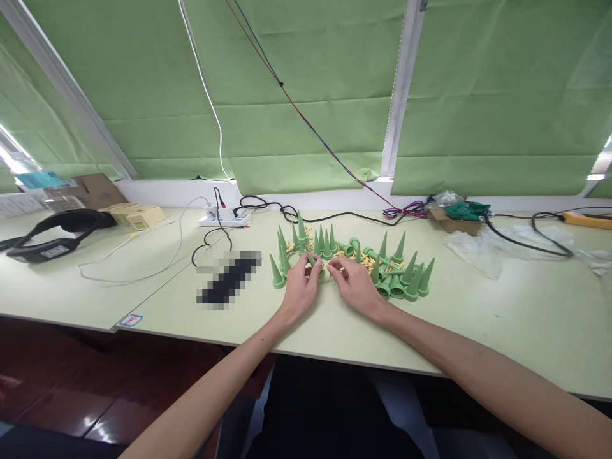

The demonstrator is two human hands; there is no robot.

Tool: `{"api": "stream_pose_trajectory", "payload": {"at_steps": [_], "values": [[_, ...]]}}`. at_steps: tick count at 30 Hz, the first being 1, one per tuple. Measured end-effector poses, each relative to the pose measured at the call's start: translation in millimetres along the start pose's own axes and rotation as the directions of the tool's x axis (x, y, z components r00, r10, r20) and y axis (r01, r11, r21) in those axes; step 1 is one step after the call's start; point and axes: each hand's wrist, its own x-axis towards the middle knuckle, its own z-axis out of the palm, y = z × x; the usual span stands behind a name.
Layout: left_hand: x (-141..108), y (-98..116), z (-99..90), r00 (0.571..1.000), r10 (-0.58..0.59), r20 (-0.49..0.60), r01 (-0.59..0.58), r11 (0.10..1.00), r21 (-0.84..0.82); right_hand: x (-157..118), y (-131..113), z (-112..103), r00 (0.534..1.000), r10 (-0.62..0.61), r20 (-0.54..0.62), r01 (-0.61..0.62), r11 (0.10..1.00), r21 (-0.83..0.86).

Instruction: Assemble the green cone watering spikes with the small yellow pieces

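My left hand [300, 285] is closed around a green plastic cone [310, 258], its tip pointing up and to the left. Close beside it, my right hand [356, 285] pinches a small yellow plastic piece [324, 268] at the cone's base end; whether the piece sits inside the cone I cannot tell. Several green cones [277, 275] stand upright to the left of and behind my hands. On the right is another cluster of cones [412, 285], some upright and some lying with hollow ends showing. Loose yellow pieces [367, 262] are heaped between the clusters.
A pixelated dark object [229, 280] lies left of my hands. Farther back are a white power strip [224, 218] and black cables [329, 215]. A headset [57, 236] rests far left; a cardboard box [454, 221] and clear plastic bags [478, 248] are on the right.
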Motion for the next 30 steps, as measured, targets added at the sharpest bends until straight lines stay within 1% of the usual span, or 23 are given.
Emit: {"api": "stream_pose_trajectory", "payload": {"at_steps": [11, 21, 27, 30], "values": [[-1.0, 0.5, -0.6, 1.0, 0.003, 0.011, -0.003, 1.0, -0.014, -0.5, 1.6, 0.1, 1.0, -0.005, 0.024, 0.005, 1.0, -0.005], [-1.7, 0.1, 0.6, 0.999, 0.04, 0.027, -0.04, 0.999, 0.032, 0.8, 8.3, 3.4, 0.997, 0.074, 0.037, -0.069, 0.991, -0.114], [-2.8, -0.6, 1.3, 0.998, 0.062, 0.034, -0.063, 0.998, 0.023, 0.6, 8.7, 3.8, 0.993, 0.097, 0.072, -0.09, 0.991, -0.095], [-2.9, 0.0, 1.0, 0.998, 0.056, 0.032, -0.057, 0.998, 0.024, 0.4, 7.8, 3.6, 0.993, 0.108, 0.057, -0.102, 0.99, -0.093]]}}
